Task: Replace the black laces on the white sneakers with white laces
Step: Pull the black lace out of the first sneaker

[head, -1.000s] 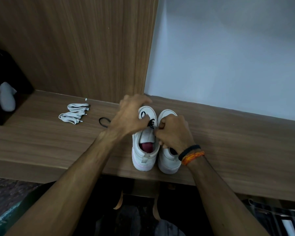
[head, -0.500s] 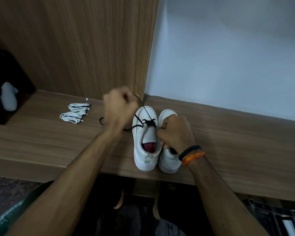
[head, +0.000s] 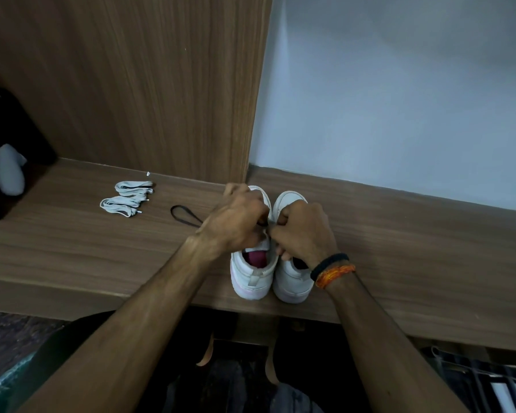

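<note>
While both hands [head: 236,223] [head: 303,231] pinch the black lace [head: 185,217] (fingers curled), the left sneaker [head: 252,275] stands on the shelf [head: 72,248].

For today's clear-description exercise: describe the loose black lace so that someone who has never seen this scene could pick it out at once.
Start at the wooden shelf and find the two white sneakers near its front edge. Just left of them, a thin black lace lies in a loop on the wood, trailing under the left hand. The bundled laces further left are white and folded; this one is dark.
</note>
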